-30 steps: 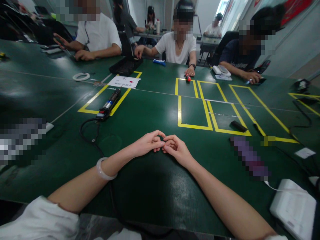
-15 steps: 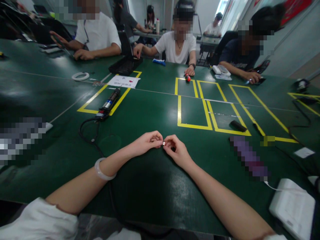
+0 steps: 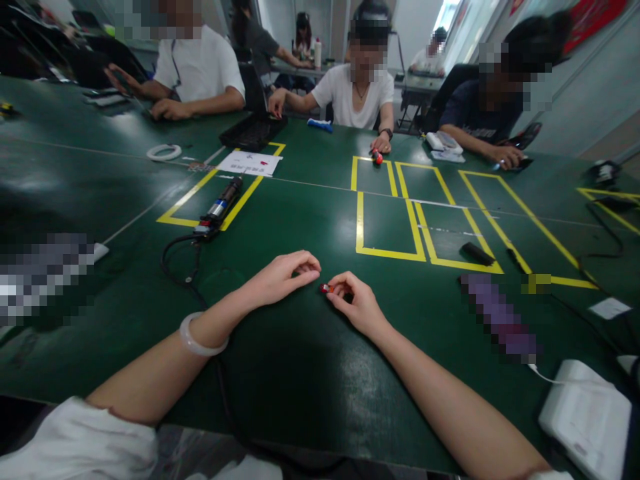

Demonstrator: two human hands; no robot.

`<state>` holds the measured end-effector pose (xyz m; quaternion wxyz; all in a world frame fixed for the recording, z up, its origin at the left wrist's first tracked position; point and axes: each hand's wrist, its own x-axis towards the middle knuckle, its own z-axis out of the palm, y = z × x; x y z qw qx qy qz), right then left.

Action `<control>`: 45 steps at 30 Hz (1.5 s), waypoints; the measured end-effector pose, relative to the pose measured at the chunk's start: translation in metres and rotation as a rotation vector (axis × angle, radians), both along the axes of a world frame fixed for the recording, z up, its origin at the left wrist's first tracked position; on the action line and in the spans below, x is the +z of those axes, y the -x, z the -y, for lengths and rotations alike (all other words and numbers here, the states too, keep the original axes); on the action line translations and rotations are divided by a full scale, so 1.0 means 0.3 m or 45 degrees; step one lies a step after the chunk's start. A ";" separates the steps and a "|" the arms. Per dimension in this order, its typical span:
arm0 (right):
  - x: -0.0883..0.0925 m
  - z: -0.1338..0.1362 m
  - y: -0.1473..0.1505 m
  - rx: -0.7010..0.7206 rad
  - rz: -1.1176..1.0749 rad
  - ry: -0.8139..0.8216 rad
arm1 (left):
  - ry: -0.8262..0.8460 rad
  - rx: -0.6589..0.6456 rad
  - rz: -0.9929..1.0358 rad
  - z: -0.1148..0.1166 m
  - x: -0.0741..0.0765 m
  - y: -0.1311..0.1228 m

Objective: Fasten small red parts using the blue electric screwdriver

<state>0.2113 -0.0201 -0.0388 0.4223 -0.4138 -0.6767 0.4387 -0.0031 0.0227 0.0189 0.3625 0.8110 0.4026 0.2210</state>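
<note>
My right hand (image 3: 356, 301) rests on the green table (image 3: 300, 373) with its fingers pinched on a small red and silver part (image 3: 325, 288). My left hand (image 3: 281, 275) lies just to the left of it, fingers curled loosely inward, a short gap away from the part. Whether anything sits inside the left fingers is hidden. A pale bangle (image 3: 199, 339) circles my left wrist.
A black cable (image 3: 176, 263) runs from a cylindrical tool (image 3: 221, 203) on yellow tape lines towards me. A white device (image 3: 587, 412) sits at the near right, a small black bar (image 3: 477, 253) ahead right. Three people sit across the table, a black case (image 3: 253, 131) before them.
My hands were pressed together around the small part; now they have come apart. The left hand moved up and left, and the part stays in my right fingers.
</note>
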 end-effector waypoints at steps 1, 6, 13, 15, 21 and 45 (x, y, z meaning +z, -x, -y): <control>0.003 0.001 0.001 0.000 -0.002 0.006 | -0.114 0.059 -0.074 -0.022 0.010 0.032; 0.014 0.002 0.006 0.022 0.029 0.018 | -0.569 0.658 -0.597 -0.172 0.010 0.283; 0.012 0.000 0.008 0.034 0.042 0.022 | -0.153 0.958 -1.019 -0.300 -0.047 0.590; 0.011 0.000 0.008 0.035 0.042 0.026 | -0.110 0.914 -1.023 -0.309 -0.050 0.612; 0.012 0.003 0.012 0.030 0.073 0.044 | -0.184 0.881 -0.989 -0.275 -0.039 0.545; 0.016 0.011 0.001 -0.070 0.293 -0.307 | -0.486 0.239 -0.671 0.133 -0.053 -0.069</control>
